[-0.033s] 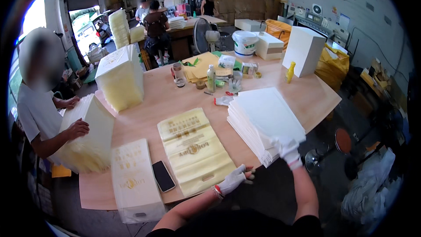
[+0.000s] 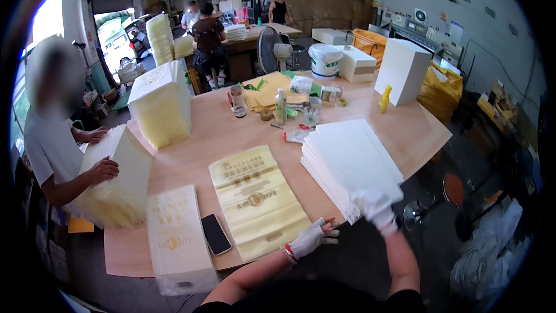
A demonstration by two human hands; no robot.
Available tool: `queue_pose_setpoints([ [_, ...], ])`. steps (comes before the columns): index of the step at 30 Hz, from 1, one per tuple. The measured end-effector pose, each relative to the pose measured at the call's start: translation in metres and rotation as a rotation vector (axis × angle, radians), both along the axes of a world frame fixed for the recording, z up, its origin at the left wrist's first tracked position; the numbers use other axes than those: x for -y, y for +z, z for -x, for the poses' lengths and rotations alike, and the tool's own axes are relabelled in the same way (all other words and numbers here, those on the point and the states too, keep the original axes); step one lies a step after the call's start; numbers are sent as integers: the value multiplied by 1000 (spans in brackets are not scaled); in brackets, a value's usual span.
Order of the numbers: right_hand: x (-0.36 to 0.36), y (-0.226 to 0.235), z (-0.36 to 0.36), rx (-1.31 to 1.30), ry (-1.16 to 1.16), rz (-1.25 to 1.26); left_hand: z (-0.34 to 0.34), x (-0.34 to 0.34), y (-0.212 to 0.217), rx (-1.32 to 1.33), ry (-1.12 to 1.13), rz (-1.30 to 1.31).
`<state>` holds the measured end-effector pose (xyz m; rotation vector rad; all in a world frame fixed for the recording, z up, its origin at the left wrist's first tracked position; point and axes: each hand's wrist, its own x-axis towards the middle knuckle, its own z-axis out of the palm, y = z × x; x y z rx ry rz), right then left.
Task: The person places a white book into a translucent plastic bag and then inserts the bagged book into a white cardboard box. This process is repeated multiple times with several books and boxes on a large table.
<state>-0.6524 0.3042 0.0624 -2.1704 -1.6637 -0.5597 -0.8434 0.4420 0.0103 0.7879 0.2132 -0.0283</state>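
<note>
One white stack, right half of table

Left hand: gloved, digits loosely spread, beside the printed yellow bag. Right hand: blurred at the stack's near corner; grip cannot be told. Beyond: white bucket.

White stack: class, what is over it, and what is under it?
Over the near edge of the stack is the gloved right hand, blurred, hiding part of it. Under it is the table; the part directly beneath is covered.

There are two gloved hands, one phone, one bucket.
</note>
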Motion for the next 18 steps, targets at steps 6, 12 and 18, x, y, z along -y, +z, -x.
queue_pose_setpoints([
  [6,32,-8,73,-940,433,-121,37,-30,5,-4,-94,-396],
  [12,41,-69,102,-1957,46,-644,59,-8,44,-443,-383,-1320],
  [18,-3,-108,154,-1244,-237,-592,70,18,-1,-76,-28,-1460],
])
